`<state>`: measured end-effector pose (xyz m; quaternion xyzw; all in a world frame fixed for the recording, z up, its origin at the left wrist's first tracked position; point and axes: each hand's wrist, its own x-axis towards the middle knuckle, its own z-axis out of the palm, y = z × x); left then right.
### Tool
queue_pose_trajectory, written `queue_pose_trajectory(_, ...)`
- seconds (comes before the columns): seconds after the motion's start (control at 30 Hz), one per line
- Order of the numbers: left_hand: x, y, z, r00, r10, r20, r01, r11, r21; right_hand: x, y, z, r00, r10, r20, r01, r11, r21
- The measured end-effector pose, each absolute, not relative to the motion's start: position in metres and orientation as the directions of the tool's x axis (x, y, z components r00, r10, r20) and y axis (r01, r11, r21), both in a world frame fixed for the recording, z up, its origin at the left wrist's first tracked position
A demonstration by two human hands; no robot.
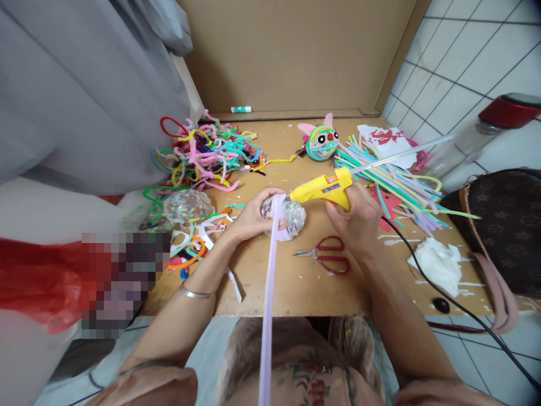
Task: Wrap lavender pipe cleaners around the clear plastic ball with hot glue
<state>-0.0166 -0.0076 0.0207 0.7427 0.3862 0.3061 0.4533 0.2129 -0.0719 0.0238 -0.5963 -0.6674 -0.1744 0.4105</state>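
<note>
My left hand (252,217) is closed around a clear, rounded plastic piece (295,217) that looks like a bottle part. A pale lilac pipe cleaner (269,299) is wrapped partly over it, and its long end trails down toward my lap. In my right hand (357,217) is a yellow hot glue gun (323,189) with a clear glue stick (401,153) sticking out of its back. The gun's nozzle meets the lilac strip at the top of the plastic piece; whether glue is flowing cannot be made out. Red-handled scissors (332,256) lie open on the table just below.
A tangled heap of pipe cleaners (207,152) sits back left, near another clear plastic piece (188,206). A finished-looking animal ball (322,140) stands at the back. Straight pipe cleaners (391,175), crumpled tissue (437,265), a brown bag (502,231) and the gun's black cord (426,276) occupy the right.
</note>
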Motion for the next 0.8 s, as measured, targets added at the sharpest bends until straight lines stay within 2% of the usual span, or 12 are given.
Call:
queue_pose_trajectory(0.2, -0.019, -0.002, 0.007, 0.506, 0.846, 0.168, 0.249, -0.330, 0.911, 0.213, -0.071, 0.024, 0.093, 0.668, 0.738, 0.926, 0.214, -0.311)
queue_pose_trajectory(0.53, -0.016, -0.007, 0.018, 0.514, 0.851, 0.113, 0.279, -0.290, 0.915, 0.217, -0.067, 0.032, 0.279, 0.693, 0.665, 0.851, 0.143, -0.506)
queue_pose_trajectory(0.7, -0.017, -0.006, 0.015, 0.497, 0.860, 0.117, 0.295, -0.295, 0.909, 0.218, -0.066, 0.033, 0.349, 0.712, 0.609, 0.816, 0.090, -0.572)
queue_pose_trajectory(0.8, -0.017, -0.004, 0.012, 0.498, 0.858, 0.130, 0.291, -0.306, 0.906, 0.218, -0.065, 0.032, 0.341, 0.723, 0.601, 0.818, 0.087, -0.568)
